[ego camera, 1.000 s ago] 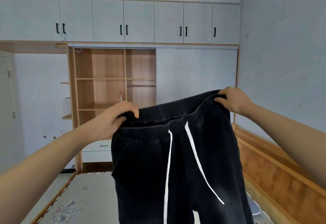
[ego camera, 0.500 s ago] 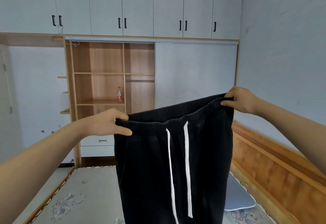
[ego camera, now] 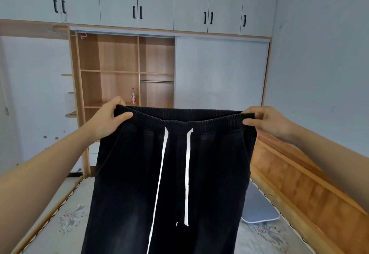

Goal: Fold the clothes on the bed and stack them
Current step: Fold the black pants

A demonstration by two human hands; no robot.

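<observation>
You held a pair of black drawstring trousers (ego camera: 173, 173) up in the air above the bed (ego camera: 65, 219), stretched wide by the waistband. Your left hand (ego camera: 108, 118) pinched the left end of the elastic waistband, thumb lying across the front of the cloth and fingers curled behind it. Your right hand (ego camera: 267, 120) grasped the right end the same way, thumb in front, fingers wrapped over the top edge. The waistband ran nearly level between them, gathered in fine ribbed puckers. The cloth looked like a faded, washed black with a faint vertical rib, paler toward the lower legs. Two flat white drawstrings (ego camera: 186, 173) hung from the front, the left one longer and running out of the bottom of the view, the right one ending in a square-cut tip.

Below the trousers lay the mattress, pale grey with a printed floral pattern and dark corded edging. A smooth light-blue pillow (ego camera: 259, 207) rested on it at the right, beside the glossy orange-brown wooden headboard (ego camera: 295, 175). Facing you stood a wardrobe (ego camera: 119, 64) with open wood-grain shelves, white flat doors and black bar handles. A clear plastic bottle (ego camera: 133, 96) with a red label stood on a shelf; its writing was too small to read.
</observation>
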